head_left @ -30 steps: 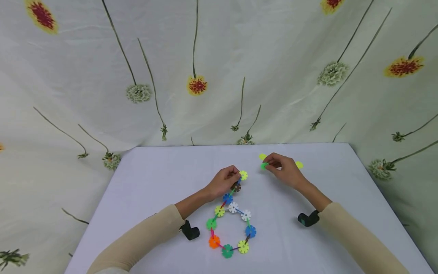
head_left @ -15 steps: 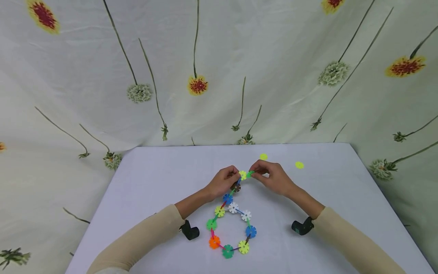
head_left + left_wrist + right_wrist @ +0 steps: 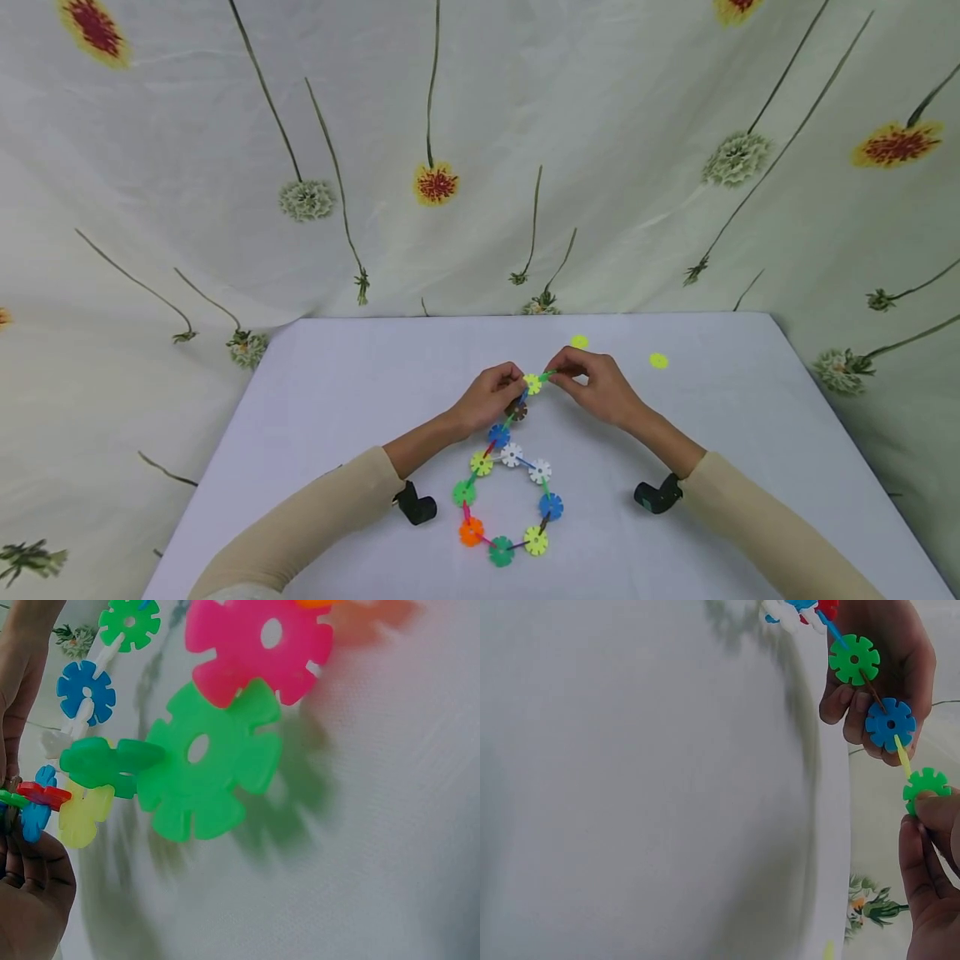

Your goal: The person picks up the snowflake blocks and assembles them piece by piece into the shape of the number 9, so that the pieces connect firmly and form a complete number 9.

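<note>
A chain of interlocking slotted plastic discs (image 3: 499,435) forms a loop, with a tail rising to both hands. My left hand (image 3: 491,398) grips the tail's upper part, by a brown disc (image 3: 521,412) and below a yellow disc (image 3: 532,383). Between thumb and fingers, my right hand (image 3: 596,383) pinches a green disc (image 3: 924,780) that meets the yellow one; how deep the slots sit is unclear. The right wrist view shows the yellow disc (image 3: 903,757) edge-on. In the left wrist view, a large green disc (image 3: 169,761) and a pink disc (image 3: 262,649) fill the foreground.
Two loose yellow discs (image 3: 658,361) lie near the back of the white table (image 3: 360,358), right of the chain. A flower-patterned cloth (image 3: 480,108) hangs behind the table. Black wrist cameras (image 3: 658,495) sit low beside the sleeves.
My right hand has come left and toward me with the green disc, from beside the loose yellow discs to the chain's end. The left hand has stayed in place.
</note>
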The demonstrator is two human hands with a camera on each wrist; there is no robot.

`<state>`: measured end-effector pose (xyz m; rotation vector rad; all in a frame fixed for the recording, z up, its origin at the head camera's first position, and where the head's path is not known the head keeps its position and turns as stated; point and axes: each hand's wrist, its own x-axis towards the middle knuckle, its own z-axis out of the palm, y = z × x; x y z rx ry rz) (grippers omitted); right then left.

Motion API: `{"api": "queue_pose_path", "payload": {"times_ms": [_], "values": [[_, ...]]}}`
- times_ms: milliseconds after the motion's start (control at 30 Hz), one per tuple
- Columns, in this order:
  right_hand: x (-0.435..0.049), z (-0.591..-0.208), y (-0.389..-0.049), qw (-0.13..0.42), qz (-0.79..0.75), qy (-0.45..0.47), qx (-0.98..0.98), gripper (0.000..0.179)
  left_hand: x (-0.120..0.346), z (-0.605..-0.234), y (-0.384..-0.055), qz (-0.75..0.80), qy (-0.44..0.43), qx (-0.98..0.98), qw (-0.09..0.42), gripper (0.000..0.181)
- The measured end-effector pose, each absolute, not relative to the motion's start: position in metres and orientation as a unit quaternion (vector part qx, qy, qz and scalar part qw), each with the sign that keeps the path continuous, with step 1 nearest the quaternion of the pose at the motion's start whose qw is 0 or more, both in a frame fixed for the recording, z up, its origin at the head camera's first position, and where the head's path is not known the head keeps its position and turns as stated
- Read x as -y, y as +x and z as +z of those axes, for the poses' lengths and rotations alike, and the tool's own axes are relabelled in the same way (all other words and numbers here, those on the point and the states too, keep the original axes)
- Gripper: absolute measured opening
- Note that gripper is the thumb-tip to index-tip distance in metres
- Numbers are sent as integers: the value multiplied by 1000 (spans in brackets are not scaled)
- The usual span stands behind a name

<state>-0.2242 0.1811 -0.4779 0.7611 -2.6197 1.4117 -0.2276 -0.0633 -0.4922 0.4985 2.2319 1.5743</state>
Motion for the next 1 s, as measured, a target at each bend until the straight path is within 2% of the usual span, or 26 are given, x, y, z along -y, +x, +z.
{"api": "queue_pose_path", "payload": {"times_ms": [700,1000], "values": [[-182,-484,-220,49,441,261,857,8,60,-494,-226,554,192,-789,183,23],[-183,-476,-217,70,406,297,862,12,56,-497,-226,548,205,-792,175,19]]}}
